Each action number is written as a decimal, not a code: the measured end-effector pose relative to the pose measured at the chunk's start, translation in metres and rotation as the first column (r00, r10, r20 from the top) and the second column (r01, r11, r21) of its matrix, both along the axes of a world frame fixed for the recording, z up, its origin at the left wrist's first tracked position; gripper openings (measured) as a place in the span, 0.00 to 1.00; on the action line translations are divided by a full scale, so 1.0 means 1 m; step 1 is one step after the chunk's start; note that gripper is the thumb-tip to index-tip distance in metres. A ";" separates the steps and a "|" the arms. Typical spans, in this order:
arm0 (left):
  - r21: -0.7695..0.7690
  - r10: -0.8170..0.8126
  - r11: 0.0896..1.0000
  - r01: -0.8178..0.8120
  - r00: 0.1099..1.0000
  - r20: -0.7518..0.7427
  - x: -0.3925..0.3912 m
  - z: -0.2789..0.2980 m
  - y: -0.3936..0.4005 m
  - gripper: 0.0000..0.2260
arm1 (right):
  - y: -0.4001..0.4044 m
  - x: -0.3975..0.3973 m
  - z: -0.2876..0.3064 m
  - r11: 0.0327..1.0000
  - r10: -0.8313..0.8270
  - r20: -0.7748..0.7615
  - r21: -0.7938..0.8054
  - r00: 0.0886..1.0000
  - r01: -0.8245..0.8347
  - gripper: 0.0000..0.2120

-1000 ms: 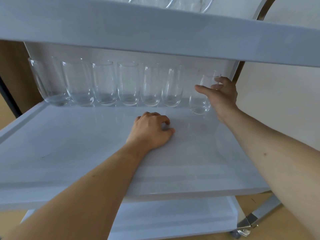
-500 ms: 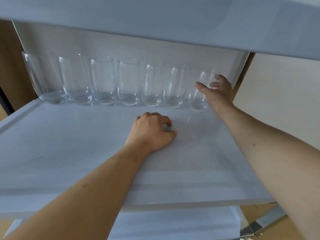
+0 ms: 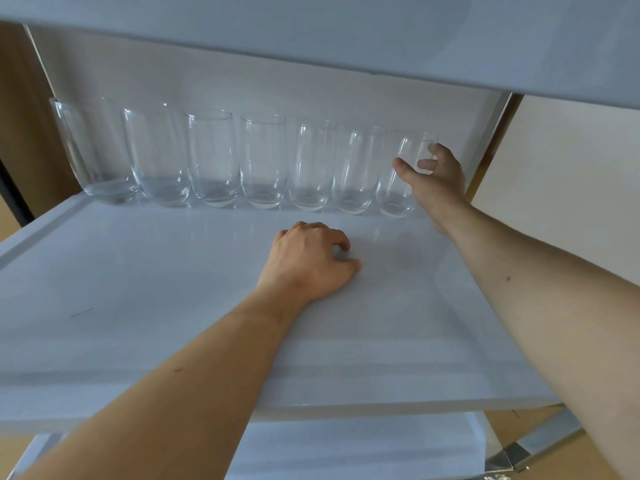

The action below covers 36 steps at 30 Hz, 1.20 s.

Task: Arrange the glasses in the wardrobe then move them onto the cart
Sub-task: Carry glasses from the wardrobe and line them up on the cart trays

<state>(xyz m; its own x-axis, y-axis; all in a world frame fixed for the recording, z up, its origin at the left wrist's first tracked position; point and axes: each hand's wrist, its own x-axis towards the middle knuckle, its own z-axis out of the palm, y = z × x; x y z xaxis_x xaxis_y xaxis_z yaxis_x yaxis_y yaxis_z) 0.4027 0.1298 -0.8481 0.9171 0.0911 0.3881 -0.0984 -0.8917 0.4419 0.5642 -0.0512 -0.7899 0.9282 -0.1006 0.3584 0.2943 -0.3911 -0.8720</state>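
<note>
On the middle shelf: label lines follow, largest thing first.
Shelf (image 3: 145, 306): white, wide, bare across the front; another shelf close overhead and one below.
Row of glasses (image 3: 263, 161): seven clear tumblers, upright, lined along the back wall, neighbours just beside or touching.
Right hand (image 3: 436, 181): reaches to the far right end, thumb and fingers curled loosely round the upper part of the last glass (image 3: 401, 181); firm hold or mere touch cannot be told.
Left hand (image 3: 311, 265): rests on the shelf in front of the row, fingers curled under, holding nothing.
Last glass: stands upright, closing the row, base on the shelf.
Step, as judged: seating this glass in line.
Doing it well: settle base flat, nudge gently toward neighbour without clinking, release straight back, avoid toppling the row.
</note>
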 end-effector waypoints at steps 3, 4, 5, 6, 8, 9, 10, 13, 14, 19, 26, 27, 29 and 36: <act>0.000 0.001 1.000 -0.001 1.000 0.003 0.000 0.000 0.000 0.13 | 0.002 0.000 0.000 1.000 0.017 -0.009 -0.006 1.000 -0.017 0.39; 0.002 0.000 1.000 0.000 1.000 0.004 0.000 0.000 0.000 0.13 | 0.002 0.000 0.000 1.000 0.021 -0.013 -0.013 1.000 -0.022 0.39; 0.004 -0.001 1.000 0.001 1.000 0.004 0.001 0.000 0.000 0.13 | 0.002 0.000 0.000 0.999 0.024 -0.018 -0.024 1.000 -0.025 0.39; 0.006 -0.001 1.000 0.001 1.000 0.002 0.000 0.000 0.000 0.13 | 0.002 -0.001 0.000 0.999 0.027 -0.027 -0.038 0.999 -0.028 0.41; 0.004 -0.001 1.000 0.001 1.000 -0.004 0.000 0.000 0.001 0.13 | -0.001 -0.004 0.001 0.998 0.029 -0.057 -0.054 0.998 -0.032 0.45; 0.003 0.000 1.000 0.000 1.000 -0.008 0.001 0.000 0.001 0.13 | -0.002 -0.007 0.001 0.998 0.026 -0.076 -0.050 0.997 -0.030 0.48; 0.004 0.002 1.000 -0.002 1.000 -0.014 0.000 0.001 0.001 0.13 | -0.004 -0.010 0.000 0.999 0.022 -0.095 -0.040 0.995 -0.026 0.50; 0.000 0.004 1.000 -0.004 0.999 -0.038 0.000 0.002 0.001 0.13 | -0.009 -0.024 -0.005 1.000 0.018 -0.145 -0.009 0.989 -0.020 0.52; -0.002 0.005 1.000 -0.005 0.999 -0.045 -0.001 0.003 0.000 0.13 | -0.011 -0.029 -0.009 1.000 0.019 -0.154 -0.017 0.988 -0.022 0.51; 0.008 0.015 1.000 -0.015 0.997 -0.079 -0.003 0.007 -0.002 0.13 | -0.014 -0.065 -0.032 0.977 0.007 -0.167 -0.208 0.986 -0.043 0.43; -0.046 0.042 0.998 -0.049 0.988 -0.146 -0.013 0.018 -0.007 0.10 | -0.019 -0.126 -0.040 0.842 0.069 -0.119 -0.526 0.990 -0.122 0.38; -0.060 0.045 0.997 -0.055 0.987 -0.155 -0.015 0.019 -0.007 0.09 | -0.021 -0.133 -0.040 0.821 0.082 -0.115 -0.556 0.990 -0.132 0.37; -0.073 0.036 0.996 -0.048 0.986 -0.165 -0.021 0.020 -0.010 0.10 | -0.026 -0.146 -0.040 0.789 0.098 -0.120 -0.595 0.988 -0.151 0.35; -0.081 0.028 0.994 -0.068 0.905 -0.424 -0.074 0.046 -0.028 0.16 | -0.038 -0.205 -0.021 0.659 0.092 -0.294 -0.698 0.951 -0.280 0.33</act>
<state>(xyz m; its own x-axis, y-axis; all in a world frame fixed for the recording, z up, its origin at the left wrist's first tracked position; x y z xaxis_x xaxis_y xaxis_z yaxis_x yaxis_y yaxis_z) 0.3287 0.1017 -0.8021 0.9867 0.1557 -0.0464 0.1573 -0.8441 0.5126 0.3593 -0.0895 -0.8104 0.9574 0.2871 0.0308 0.2766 -0.8815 -0.3827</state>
